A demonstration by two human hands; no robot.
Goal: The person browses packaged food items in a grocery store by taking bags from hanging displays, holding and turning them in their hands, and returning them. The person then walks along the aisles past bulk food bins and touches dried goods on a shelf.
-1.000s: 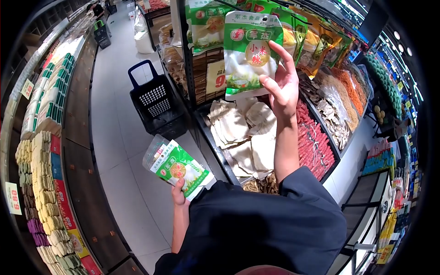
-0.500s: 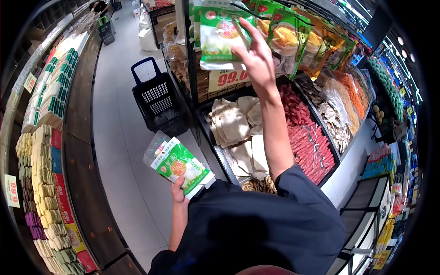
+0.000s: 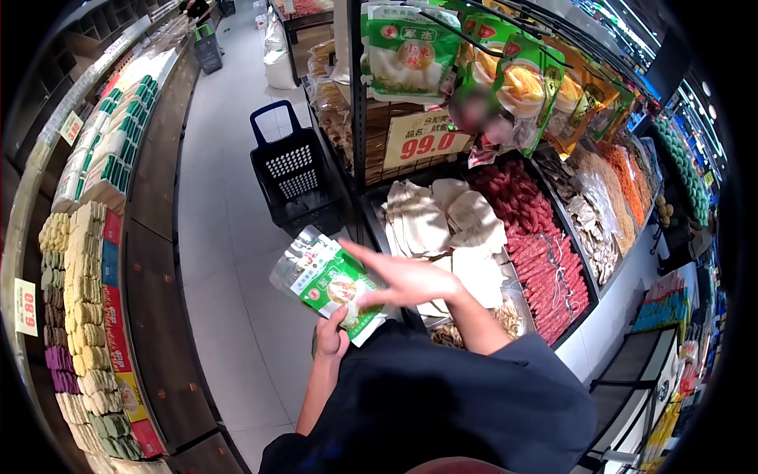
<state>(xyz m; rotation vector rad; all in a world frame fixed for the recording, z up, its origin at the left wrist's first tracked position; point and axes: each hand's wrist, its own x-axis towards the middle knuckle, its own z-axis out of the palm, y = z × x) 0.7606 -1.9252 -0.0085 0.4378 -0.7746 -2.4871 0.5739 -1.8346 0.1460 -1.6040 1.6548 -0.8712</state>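
My left hand grips the lower edge of several green and white packets, fanned at the top, in front of my body. Reaching across from the right, my right hand is over the packets' right side, its fingers apart and slightly blurred; whether it touches them I cannot tell. A similar green packet hangs on the rack at the top, beside green packets with yellow contents.
A black basket stands on the aisle floor. Trays of pale flat sheets and red sausages lie at the right, under a price sign. Stacked goods line the left shelf. A person is far down the aisle.
My right hand has put a packet onto the rack, let go of it, and come down to the packets in my left hand. The view has shifted slightly.
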